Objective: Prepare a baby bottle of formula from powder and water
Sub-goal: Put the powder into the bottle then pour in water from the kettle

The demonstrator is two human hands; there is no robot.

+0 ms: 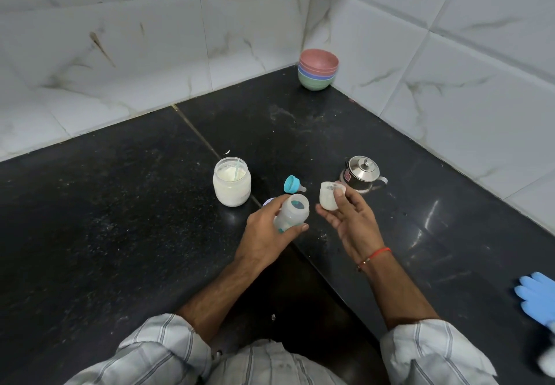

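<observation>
Two hands work over the black stone counter, close to its inner front corner, in the single head view. The left hand wraps its fingers and thumb round the uncapped baby bottle, tilting the open mouth up and toward the other hand, probably so whatever comes next can go straight in. The right hand pinches a small white cap-like cup between thumb and fingertips, just beside the bottle mouth but not touching it; whether it carries powder I cannot tell.

The teal nipple ring lies on its side on the counter just behind the bottle, set off so the mouth is free. The open jar of formula powder, a scoop standing in it, sits left of the hands. A lidded steel pot stands to the right, presumably holding water. Stacked coloured bowls sit in the far corner by the tiled wall, and a blue glove is at the counter's right edge.
</observation>
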